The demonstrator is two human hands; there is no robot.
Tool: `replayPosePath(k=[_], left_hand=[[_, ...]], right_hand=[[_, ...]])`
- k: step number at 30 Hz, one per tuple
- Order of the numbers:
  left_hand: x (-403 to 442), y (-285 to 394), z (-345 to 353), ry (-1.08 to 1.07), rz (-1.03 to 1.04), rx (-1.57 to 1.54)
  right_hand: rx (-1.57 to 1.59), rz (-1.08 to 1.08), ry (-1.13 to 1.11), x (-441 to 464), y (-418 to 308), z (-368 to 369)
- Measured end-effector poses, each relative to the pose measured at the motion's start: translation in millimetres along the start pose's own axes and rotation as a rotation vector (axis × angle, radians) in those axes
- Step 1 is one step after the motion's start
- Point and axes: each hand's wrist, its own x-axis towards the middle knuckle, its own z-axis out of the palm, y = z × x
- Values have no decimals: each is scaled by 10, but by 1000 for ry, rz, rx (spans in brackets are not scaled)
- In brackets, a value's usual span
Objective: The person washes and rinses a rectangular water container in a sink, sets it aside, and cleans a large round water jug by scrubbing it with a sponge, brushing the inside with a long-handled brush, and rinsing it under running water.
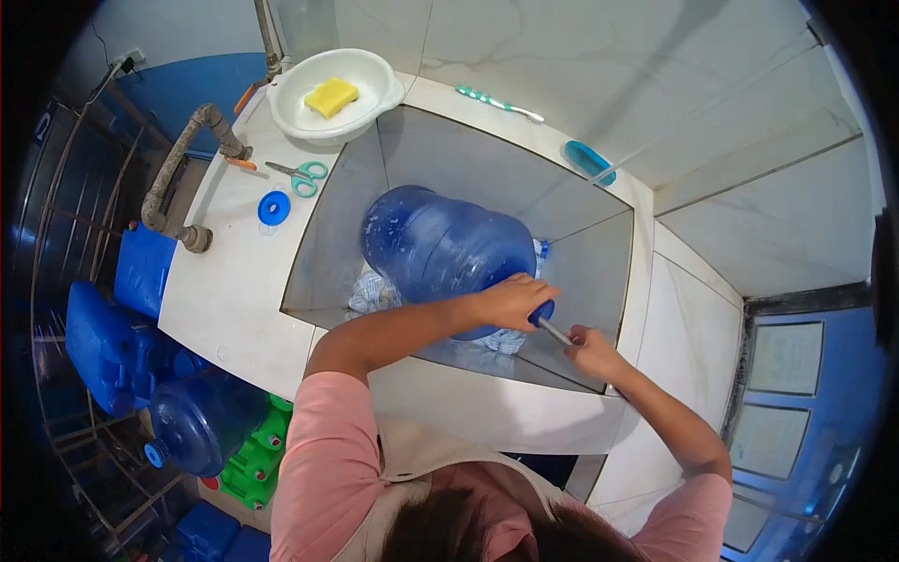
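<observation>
A large blue water jug (449,245) lies on its side in a grey tiled basin (337,211), its neck toward the lower right. My left hand (513,302) rests on the jug beside its neck, with the fingers bent near the blue mouth (541,312). In my right hand (596,354) is a thin grey metal rod (554,331), whose far end meets the jug's mouth. What the rod's tip does there is hidden. Crumpled striped cloth (375,293) lies under the jug.
On the ledge are a white bowl (286,105) with a yellow sponge (331,96), green scissors (304,176), a blue cap (273,208), a toothbrush (499,103) and a blue brush (588,161). A pipe (169,178) rises at left; another jug (201,421) stands below.
</observation>
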Motion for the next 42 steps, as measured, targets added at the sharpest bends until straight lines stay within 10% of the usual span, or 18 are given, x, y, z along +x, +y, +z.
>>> replayPosePath(k=[2,7,9,13,15,27,37,42], left_hand=[[-135,9,188,566,34,273],[-146,-105,147,54,110,193],[-88,-185,36,-97,104,70],[-117,-145,-95,-46,89,62],[-139,-95,-28,227,-1,166],[-35,-149,21,215,63,127],[-53,-134,59,247,76,126],[-38,-174,15,245,71,96]], right_hand=[[-10,21,-33,-8,-49,47],[-61,104,-144,-52,-204,99],[-776,-242,16,-152,-105,8],[-845,-351,98,-615,-378,-292],[-1049,71,-18,-817,-386,-483],[-73,-186,127,-132,-203,-66],[3,-39,-56,-66,-166,32],[-34,-66,241,-219,-155,221]])
